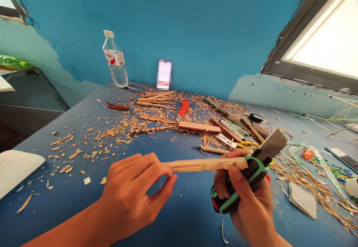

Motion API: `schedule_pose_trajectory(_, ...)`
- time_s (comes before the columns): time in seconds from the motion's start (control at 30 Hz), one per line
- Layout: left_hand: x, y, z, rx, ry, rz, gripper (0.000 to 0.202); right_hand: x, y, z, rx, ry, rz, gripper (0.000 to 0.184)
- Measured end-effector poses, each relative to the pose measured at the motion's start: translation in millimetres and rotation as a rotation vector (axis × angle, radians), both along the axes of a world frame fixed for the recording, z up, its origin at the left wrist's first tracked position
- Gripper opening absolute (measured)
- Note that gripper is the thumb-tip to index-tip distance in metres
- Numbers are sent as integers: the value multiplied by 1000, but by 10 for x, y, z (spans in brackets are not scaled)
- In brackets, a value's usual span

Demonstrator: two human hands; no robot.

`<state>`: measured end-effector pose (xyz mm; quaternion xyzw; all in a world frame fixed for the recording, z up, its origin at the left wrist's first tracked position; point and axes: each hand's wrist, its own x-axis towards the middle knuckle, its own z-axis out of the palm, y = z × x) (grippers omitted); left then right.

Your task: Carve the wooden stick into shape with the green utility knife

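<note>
A pale, partly carved wooden stick [204, 165] lies level above the blue table, stretched between my hands. My left hand [137, 191] is closed on its left end, gripping it with fingers and thumb. In my right hand [251, 198] is a utility knife [237, 187] with a black and green handle, its wide blade [273, 143] pointing up and right. The stick's right end rests against the knife handle, touched by my right fingers and thumb. Beyond the hands, wood shavings [114, 131] surround a red box cutter [184, 109] and a flat wooden piece [199, 127].
A water bottle [116, 64] and a blurred, phone-like screen [165, 74] stand by the blue wall. Scissors with yellow handles [246, 143], thin carved sticks [156, 99] and a sandpaper-like sheet [302, 200] lie about. A white object [19, 170] sits at the left edge.
</note>
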<state>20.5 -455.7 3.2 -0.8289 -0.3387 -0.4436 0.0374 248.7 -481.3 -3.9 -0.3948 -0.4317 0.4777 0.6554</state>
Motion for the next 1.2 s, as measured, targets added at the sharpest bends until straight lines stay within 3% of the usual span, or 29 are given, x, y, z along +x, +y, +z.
schedule_pose_trajectory(0.17,55,-57,26,-174,-114,-10,16,-11,-8,23,8,6,31,21)
schedule_pose_trajectory(0.23,35,-41,113,-431,-187,-10,13,9,-10,20,-9,16,77,21)
schedule_pose_trajectory(0.37,-68,100,286,-1012,-149,-128,38,50,24,35,-107,46,161,29)
schedule_pose_trajectory(0.57,-75,215,185,-1376,-61,-374,56,44,60,60,-233,28,220,35)
schedule_pose_trajectory(0.8,27,200,123,-1628,-58,-483,48,40,53,53,-201,56,309,32)
schedule_pose_trajectory(1.07,35,219,108,-1672,-71,-639,41,37,51,57,-253,43,340,36)
schedule_pose_trajectory(1.2,48,216,77,-1602,-228,-641,32,14,67,73,-234,109,349,40)
